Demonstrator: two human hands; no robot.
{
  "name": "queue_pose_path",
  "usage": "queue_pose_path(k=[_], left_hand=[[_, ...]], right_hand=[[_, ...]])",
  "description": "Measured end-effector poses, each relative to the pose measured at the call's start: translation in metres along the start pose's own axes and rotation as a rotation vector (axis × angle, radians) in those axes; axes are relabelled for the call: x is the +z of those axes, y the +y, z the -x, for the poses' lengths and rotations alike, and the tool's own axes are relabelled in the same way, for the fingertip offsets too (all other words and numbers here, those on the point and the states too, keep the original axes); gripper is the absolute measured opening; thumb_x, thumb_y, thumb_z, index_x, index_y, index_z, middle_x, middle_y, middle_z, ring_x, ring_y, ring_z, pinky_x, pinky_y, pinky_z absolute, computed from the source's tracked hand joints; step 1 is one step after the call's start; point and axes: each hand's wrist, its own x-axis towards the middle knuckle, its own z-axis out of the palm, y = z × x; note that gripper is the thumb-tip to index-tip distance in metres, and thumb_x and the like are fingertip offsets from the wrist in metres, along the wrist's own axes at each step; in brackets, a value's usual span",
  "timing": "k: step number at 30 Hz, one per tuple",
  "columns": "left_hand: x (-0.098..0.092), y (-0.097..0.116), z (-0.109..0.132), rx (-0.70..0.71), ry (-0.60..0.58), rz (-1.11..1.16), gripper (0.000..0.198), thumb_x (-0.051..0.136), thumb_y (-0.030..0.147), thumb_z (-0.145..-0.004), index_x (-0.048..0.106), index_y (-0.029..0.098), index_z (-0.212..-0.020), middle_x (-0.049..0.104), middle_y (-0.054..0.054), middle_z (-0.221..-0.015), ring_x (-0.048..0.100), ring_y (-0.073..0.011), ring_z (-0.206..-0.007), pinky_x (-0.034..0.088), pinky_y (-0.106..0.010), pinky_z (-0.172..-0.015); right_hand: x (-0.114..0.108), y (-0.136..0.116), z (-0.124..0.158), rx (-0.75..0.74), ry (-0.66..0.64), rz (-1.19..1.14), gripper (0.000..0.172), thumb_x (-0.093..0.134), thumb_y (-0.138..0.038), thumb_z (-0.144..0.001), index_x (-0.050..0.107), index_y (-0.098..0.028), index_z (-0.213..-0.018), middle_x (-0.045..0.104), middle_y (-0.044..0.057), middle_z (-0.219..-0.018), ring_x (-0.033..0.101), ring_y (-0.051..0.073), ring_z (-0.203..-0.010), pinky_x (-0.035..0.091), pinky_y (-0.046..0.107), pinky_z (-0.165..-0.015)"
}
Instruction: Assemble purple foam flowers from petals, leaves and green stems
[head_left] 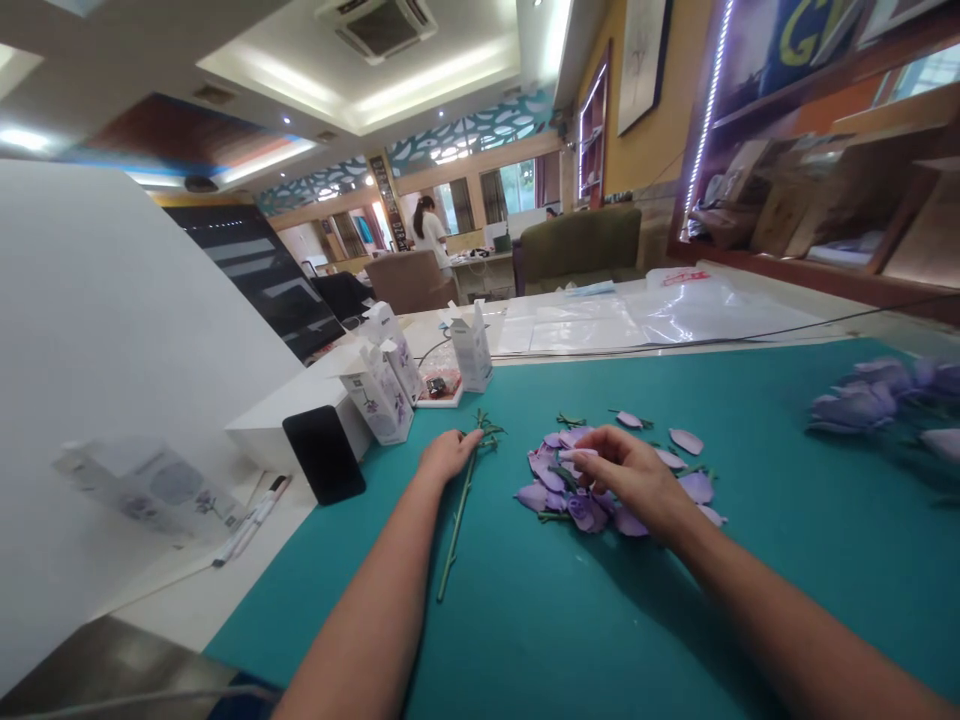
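My left hand (448,455) rests on the green mat, its fingers closed on the upper part of a thin green flower stem (454,540). Small green leafy pieces branch out at the stem's top, and its lower end points toward me. To the right, my right hand (634,472) pinches a pale purple petal (577,454) between thumb and forefinger, just above a heap of purple petals (536,495). Among them lies a rolled purple bloom piece (586,512). A few single petals (686,441) and green bits (571,419) are scattered around the heap. My right palm hides part of the pile.
Purple flowers (855,400) lie at the mat's right. A black tablet-like panel (324,455) leans against a white box at left, near pens (251,522). Printed cartons (377,390) stand behind. Clear plastic sheets (570,322) cover the far table. A person (429,230) stands in the background.
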Motion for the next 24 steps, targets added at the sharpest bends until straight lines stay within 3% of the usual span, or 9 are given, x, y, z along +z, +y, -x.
queue_pose_path(k=[5, 8, 11, 15, 20, 24], left_hand=[[0.007, 0.007, -0.006, -0.052, -0.012, 0.102, 0.037, 0.064, 0.051, -0.069, 0.058, 0.016, -0.058, 0.064, -0.007, -0.066, 0.06, -0.0251, -0.078, 0.034, -0.027, -0.059], [0.006, 0.01, -0.004, -0.084, -0.048, 0.26, 0.036, 0.071, 0.044, -0.064, 0.051, 0.017, -0.051, 0.056, -0.003, -0.053, 0.057, -0.0202, -0.067, 0.03, -0.025, -0.053], [0.002, 0.017, 0.006, -0.105, -0.138, 0.503, 0.035, 0.068, 0.044, -0.068, 0.05, 0.017, -0.057, 0.054, -0.001, -0.052, 0.053, -0.0148, -0.056, 0.03, -0.023, -0.048], [-0.012, 0.037, 0.027, -0.09, -0.319, 0.892, 0.031, 0.06, 0.046, -0.077, 0.047, 0.018, -0.072, 0.058, 0.0, -0.063, 0.053, -0.0103, -0.051, 0.036, -0.021, -0.048], [-0.033, 0.067, 0.055, -0.007, -0.505, 1.259, 0.03, 0.053, 0.042, -0.084, 0.046, 0.017, -0.07, 0.037, 0.008, -0.05, 0.031, -0.0037, -0.038, 0.026, -0.016, -0.04], [-0.04, 0.079, 0.07, 0.037, -0.585, 1.452, 0.026, 0.052, 0.038, -0.086, 0.052, 0.015, -0.074, 0.028, 0.01, -0.046, 0.022, -0.0031, -0.036, 0.021, -0.014, -0.038]], right_hand=[[-0.004, 0.005, -0.003, -0.039, 0.011, 0.062, 0.034, 0.069, -0.048, -0.062, 0.053, -0.02, -0.072, 0.06, -0.001, -0.064, 0.058, 0.015, -0.062, 0.043, 0.027, -0.055], [-0.006, 0.008, -0.005, -0.075, 0.004, 0.075, 0.033, 0.067, -0.046, -0.065, 0.06, -0.02, -0.084, 0.064, 0.002, -0.075, 0.059, 0.016, -0.068, 0.046, 0.029, -0.059], [-0.007, 0.009, -0.006, -0.094, 0.022, 0.099, 0.037, 0.062, -0.045, -0.072, 0.064, -0.02, -0.099, 0.068, 0.005, -0.088, 0.062, 0.018, -0.076, 0.049, 0.032, -0.067], [-0.009, 0.008, -0.006, -0.131, 0.056, 0.082, 0.033, 0.056, -0.049, -0.078, 0.062, -0.02, -0.092, 0.068, 0.005, -0.084, 0.062, 0.019, -0.076, 0.049, 0.034, -0.071], [-0.014, 0.001, -0.004, -0.114, 0.067, -0.07, 0.035, 0.06, -0.052, -0.075, 0.054, -0.021, -0.09, 0.069, 0.006, -0.087, 0.063, 0.02, -0.083, 0.047, 0.033, -0.072], [-0.018, -0.016, -0.002, -0.159, 0.117, -0.065, 0.037, 0.067, -0.05, -0.068, 0.059, -0.02, -0.087, 0.066, 0.004, -0.084, 0.058, 0.017, -0.077, 0.045, 0.031, -0.07]])
